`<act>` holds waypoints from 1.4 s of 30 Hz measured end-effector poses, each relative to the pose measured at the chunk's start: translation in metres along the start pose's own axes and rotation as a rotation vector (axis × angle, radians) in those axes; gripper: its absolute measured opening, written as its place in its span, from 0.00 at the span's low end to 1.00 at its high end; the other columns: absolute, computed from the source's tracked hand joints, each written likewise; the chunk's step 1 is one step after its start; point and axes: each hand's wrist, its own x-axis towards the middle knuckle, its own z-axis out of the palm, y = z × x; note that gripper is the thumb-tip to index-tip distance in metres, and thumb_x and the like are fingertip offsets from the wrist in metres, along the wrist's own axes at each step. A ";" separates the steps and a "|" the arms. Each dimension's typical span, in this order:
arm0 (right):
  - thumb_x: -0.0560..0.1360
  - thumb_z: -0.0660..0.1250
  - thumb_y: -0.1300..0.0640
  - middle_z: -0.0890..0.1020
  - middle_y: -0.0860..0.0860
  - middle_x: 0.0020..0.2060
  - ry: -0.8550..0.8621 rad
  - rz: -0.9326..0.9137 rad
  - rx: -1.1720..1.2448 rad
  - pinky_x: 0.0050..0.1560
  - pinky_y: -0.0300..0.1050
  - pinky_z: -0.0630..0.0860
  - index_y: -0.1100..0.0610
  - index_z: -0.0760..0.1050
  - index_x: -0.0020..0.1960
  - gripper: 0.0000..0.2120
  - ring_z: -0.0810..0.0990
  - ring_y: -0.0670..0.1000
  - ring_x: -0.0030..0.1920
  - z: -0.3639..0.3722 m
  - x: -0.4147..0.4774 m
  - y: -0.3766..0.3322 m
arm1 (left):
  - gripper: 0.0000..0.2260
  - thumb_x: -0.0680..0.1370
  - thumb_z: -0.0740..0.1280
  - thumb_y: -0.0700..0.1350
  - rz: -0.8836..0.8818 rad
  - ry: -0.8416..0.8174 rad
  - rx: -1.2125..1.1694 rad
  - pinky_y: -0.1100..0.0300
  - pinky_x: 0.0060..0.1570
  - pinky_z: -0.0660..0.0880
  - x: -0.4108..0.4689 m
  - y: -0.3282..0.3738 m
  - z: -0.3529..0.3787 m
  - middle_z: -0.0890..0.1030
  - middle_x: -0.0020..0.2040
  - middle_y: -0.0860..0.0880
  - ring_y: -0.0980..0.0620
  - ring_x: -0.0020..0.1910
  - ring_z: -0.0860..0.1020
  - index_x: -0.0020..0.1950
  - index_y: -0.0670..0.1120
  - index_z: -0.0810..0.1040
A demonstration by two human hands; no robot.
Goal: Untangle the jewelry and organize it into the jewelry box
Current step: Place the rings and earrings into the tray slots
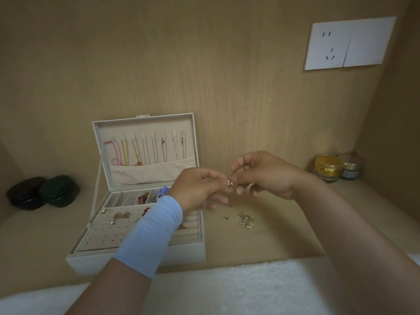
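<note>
A white jewelry box (pixel 136 258) stands open on the wooden shelf, left of centre. Several necklaces (pixel 145 148) hang inside its lid. Its tray holds earrings (pixel 121 215) and small pieces in compartments. Above the shelf, to the right of the box, my left hand (pixel 200 189) and my right hand (pixel 261 176) meet. Both pinch a small gold earring (pixel 230 183) between fingertips. A little pile of tangled gold and silver jewelry (pixel 246 221) lies on the shelf below my hands. A tiny dark piece (pixel 225 217) lies beside it.
Two dark round cases (pixel 43 192) sit at the far left. Two cosmetic jars (pixel 336 168) stand in the right corner. A white wall socket (pixel 347 43) is on the back panel. White fabric (pixel 227 287) covers the near edge.
</note>
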 end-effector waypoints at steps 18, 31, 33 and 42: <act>0.71 0.75 0.66 0.84 0.48 0.31 0.000 -0.269 -0.083 0.32 0.33 0.74 0.60 0.85 0.48 0.06 0.78 0.42 0.30 0.126 0.019 -0.043 | 0.08 0.78 0.69 0.41 -0.048 0.068 -0.195 0.67 0.27 0.73 -0.063 -0.017 -0.120 0.84 0.39 0.48 0.57 0.30 0.75 0.55 0.40 0.83; 0.76 0.71 0.52 0.82 0.47 0.29 -0.056 -0.072 -0.152 0.31 0.35 0.67 0.53 0.85 0.47 0.06 0.75 0.41 0.29 0.185 0.045 -0.055 | 0.09 0.79 0.68 0.45 -0.042 0.128 -0.163 0.64 0.29 0.75 -0.080 -0.047 -0.185 0.86 0.47 0.48 0.56 0.34 0.79 0.57 0.45 0.82; 0.75 0.72 0.53 0.83 0.47 0.32 -0.055 0.000 -0.119 0.32 0.39 0.66 0.54 0.85 0.47 0.06 0.75 0.43 0.30 0.186 0.048 -0.056 | 0.09 0.79 0.68 0.45 -0.022 0.111 -0.130 0.63 0.31 0.77 -0.080 -0.049 -0.187 0.86 0.48 0.49 0.54 0.37 0.81 0.57 0.45 0.82; 0.75 0.72 0.58 0.83 0.54 0.39 -0.108 0.097 -0.005 0.25 0.38 0.59 0.60 0.84 0.50 0.07 0.72 0.46 0.28 0.190 0.061 -0.062 | 0.07 0.77 0.70 0.43 0.014 0.106 -0.190 0.66 0.28 0.74 -0.079 -0.052 -0.187 0.86 0.46 0.49 0.57 0.34 0.79 0.54 0.44 0.83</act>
